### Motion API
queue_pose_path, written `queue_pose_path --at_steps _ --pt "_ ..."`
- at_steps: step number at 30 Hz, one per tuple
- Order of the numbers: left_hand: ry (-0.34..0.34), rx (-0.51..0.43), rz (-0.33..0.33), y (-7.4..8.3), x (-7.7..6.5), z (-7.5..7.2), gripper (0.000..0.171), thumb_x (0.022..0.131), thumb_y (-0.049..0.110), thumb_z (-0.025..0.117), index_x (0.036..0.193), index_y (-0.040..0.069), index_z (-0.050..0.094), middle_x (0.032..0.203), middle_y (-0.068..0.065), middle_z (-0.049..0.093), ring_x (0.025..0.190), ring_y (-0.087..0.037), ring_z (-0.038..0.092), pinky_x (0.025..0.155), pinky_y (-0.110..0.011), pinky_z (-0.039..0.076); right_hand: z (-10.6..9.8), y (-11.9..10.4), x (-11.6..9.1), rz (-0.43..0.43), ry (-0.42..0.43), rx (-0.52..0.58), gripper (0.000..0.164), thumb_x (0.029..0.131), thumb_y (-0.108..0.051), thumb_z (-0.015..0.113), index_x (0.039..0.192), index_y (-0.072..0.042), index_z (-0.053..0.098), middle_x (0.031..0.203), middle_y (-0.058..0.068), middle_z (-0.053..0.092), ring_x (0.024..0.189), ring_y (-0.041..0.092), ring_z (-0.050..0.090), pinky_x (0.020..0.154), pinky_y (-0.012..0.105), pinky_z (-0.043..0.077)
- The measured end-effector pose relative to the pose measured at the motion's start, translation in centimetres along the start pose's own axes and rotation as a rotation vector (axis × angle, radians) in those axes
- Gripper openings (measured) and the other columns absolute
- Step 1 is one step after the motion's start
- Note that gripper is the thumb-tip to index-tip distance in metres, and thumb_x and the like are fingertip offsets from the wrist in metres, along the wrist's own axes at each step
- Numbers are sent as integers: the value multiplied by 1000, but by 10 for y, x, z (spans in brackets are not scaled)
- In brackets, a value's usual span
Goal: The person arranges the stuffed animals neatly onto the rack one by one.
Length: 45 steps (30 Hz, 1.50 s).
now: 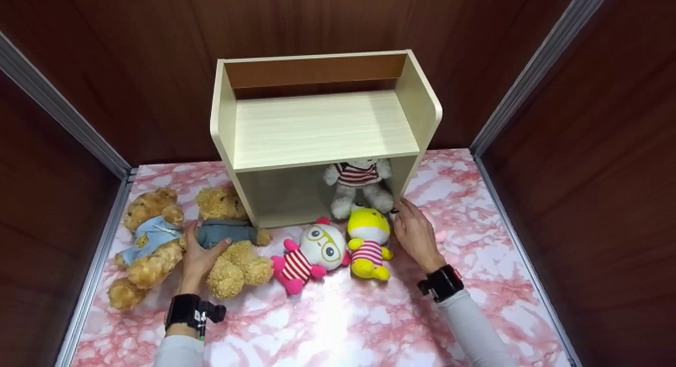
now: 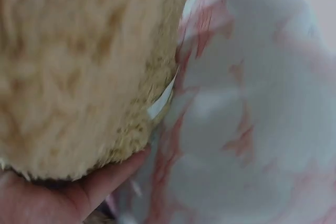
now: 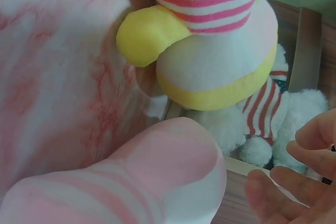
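My left hand (image 1: 203,259) is at the side of a curly tan teddy bear (image 1: 227,232) in a grey-blue top, its thumb across the bear's front; the other fingers are partly hidden. Tan fur (image 2: 89,66) fills much of the left wrist view above that hand. Beside a yellow-and-white plush (image 1: 369,259) in a pink-striped top is my right hand (image 1: 417,232), near the shelf's lower right front corner. Its fingers (image 3: 302,187) are spread and loosely bent, with nothing visibly held. A pink-and-white striped plush (image 3: 157,171) lies close by in the right wrist view.
A pale wooden shelf unit (image 1: 325,129) stands at the back. A white plush bear (image 1: 359,182) in a striped shirt sits in its lower compartment. A brown teddy (image 1: 153,245) in light blue lies left, and a pink-and-white plush (image 1: 311,256) with glasses lies centrally. Brown panels surround the marbled surface.
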<state>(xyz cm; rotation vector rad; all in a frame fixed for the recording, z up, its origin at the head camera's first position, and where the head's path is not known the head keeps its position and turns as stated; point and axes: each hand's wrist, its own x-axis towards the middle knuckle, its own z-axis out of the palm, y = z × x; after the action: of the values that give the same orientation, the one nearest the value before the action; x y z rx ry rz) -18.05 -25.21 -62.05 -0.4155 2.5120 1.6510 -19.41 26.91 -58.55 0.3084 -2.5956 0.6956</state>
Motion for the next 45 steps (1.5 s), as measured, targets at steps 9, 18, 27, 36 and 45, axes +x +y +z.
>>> queue_pose_path --at_steps 9,18,27,36,45 --pt "199 -176 39 -7 -12 13 97 94 27 78 166 21 14 171 -20 11 153 -47 18 120 -64 23 -1 -2 3 -8 6 8 35 95 2 63 129 2 68 140 25 61 119 43 64 97 54 54" --pt "323 -303 113 -7 -24 10 95 92 21 80 164 35 20 172 -2 13 156 -34 15 123 -61 15 0 -1 1 -3 15 -1 33 93 1 64 126 2 69 139 23 62 114 42 66 92 55 55" --pt "402 -452 203 -3 -29 3 101 90 16 82 166 27 16 172 -2 7 157 -25 8 126 -48 4 -2 -1 0 16 -5 20 33 97 -3 62 129 1 69 142 22 60 117 41 65 93 55 55" --pt "394 -636 280 11 -44 11 104 88 5 80 165 29 15 172 4 4 157 -26 10 126 -53 7 0 0 -3 -14 24 20 35 96 0 62 130 2 69 139 23 62 118 41 65 94 54 55" --pt "363 -908 551 35 -53 31 97 84 -20 67 162 16 21 162 -14 28 139 -32 43 114 -30 41 0 0 -2 -28 56 11 34 96 -1 61 129 4 69 138 23 63 118 40 65 96 53 54"
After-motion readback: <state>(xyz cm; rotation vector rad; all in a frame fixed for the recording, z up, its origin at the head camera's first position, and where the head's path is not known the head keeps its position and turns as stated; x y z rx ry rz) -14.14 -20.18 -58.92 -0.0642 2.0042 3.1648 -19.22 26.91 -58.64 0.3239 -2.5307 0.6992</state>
